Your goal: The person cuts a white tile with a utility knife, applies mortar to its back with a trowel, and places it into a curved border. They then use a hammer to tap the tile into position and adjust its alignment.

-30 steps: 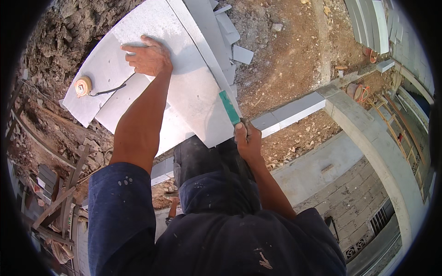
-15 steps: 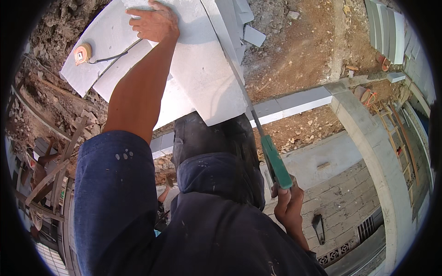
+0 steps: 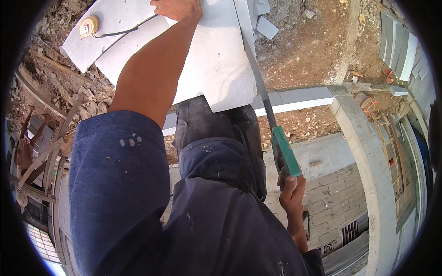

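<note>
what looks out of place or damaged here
A loose pale block fragment lies askew on the dirt near top centre, unlike the neatly ranked blocks at upper right; pale spots mark the left sleeve.

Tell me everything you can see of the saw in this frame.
The saw has a chunky green handle, apparently plastic, and a long, straight, narrow grey blade that looks like metal. The right hand grips the handle's lower end. From there the saw slants up and leftward, its blade reaching along the right side of the pale block towards a dark slit. The blade's far end cannot be made out, and its teeth are too small to judge.
</note>
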The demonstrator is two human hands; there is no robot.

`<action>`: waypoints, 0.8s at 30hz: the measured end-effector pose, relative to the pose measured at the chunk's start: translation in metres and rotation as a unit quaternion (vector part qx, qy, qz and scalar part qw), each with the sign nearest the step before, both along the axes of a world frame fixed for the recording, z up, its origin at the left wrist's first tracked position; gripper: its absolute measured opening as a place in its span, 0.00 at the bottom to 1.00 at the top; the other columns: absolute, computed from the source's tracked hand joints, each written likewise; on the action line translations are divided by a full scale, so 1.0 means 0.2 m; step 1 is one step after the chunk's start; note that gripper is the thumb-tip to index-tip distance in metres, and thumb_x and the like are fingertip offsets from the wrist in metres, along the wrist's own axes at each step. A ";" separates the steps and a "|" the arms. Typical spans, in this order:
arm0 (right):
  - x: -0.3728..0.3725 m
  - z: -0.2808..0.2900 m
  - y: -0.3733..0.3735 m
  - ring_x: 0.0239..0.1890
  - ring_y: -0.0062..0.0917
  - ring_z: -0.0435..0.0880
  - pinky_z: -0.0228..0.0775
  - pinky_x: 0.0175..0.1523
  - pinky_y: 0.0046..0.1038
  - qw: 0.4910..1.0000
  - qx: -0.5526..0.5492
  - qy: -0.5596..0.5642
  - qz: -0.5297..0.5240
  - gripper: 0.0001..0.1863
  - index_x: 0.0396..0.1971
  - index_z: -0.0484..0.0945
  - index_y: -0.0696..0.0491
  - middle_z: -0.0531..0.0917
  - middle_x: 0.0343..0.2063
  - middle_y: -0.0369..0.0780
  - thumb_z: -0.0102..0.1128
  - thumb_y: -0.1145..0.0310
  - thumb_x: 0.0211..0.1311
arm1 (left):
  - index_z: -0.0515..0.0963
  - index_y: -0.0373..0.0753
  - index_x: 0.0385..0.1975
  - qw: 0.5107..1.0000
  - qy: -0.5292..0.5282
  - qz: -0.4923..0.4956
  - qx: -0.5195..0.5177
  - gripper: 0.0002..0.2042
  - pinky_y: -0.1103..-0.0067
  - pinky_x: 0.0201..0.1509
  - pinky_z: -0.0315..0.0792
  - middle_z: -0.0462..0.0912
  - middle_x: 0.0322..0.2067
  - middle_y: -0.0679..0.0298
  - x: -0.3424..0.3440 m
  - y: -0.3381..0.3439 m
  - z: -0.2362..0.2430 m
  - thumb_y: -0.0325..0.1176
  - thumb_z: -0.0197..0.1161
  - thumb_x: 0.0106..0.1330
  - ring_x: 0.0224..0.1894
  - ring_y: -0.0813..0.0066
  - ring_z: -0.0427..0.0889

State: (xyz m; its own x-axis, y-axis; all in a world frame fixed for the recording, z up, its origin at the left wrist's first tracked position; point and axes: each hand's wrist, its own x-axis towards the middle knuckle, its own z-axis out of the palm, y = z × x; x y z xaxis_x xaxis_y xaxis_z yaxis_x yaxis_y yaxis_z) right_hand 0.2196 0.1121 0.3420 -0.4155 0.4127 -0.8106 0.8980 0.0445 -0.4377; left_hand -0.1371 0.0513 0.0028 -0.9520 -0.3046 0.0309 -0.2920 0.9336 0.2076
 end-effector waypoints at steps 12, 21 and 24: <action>-0.03 -0.14 0.02 0.20 0.22 0.76 0.68 0.27 0.28 0.999 -0.002 0.023 0.032 0.22 0.48 0.73 0.62 0.75 0.16 0.41 0.39 0.58 0.73 | 0.55 0.29 0.68 1.000 -0.021 0.010 0.019 0.34 0.57 0.57 0.69 0.70 0.54 0.39 -0.05 -0.02 0.02 0.48 0.51 0.71 0.54 0.45 0.73; -0.30 -0.78 0.06 0.20 0.43 0.75 0.66 0.28 0.38 0.999 0.024 0.013 0.040 0.22 0.38 0.73 0.63 0.76 0.18 0.50 0.44 0.55 0.74 | 0.54 0.28 0.68 0.998 -0.044 -0.034 0.035 0.34 0.57 0.59 0.67 0.69 0.56 0.38 0.11 0.03 0.03 0.49 0.50 0.71 0.57 0.43 0.71; -0.10 -0.42 0.00 0.24 0.47 0.81 0.70 0.31 0.38 0.996 0.038 0.046 0.060 0.20 0.46 0.74 0.61 0.77 0.19 0.49 0.44 0.57 0.72 | 0.52 0.29 0.69 0.998 -0.050 0.002 0.042 0.35 0.56 0.60 0.66 0.69 0.57 0.38 -0.02 0.03 0.04 0.49 0.50 0.71 0.57 0.43 0.71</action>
State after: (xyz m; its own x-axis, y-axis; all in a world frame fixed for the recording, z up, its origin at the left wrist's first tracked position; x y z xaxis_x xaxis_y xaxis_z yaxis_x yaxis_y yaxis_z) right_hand 0.1992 0.1116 0.2577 -0.5374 0.4143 -0.7345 0.8400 0.1860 -0.5097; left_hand -0.1405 0.0581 0.0099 -0.9477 -0.3063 -0.0898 -0.3191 0.9128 0.2549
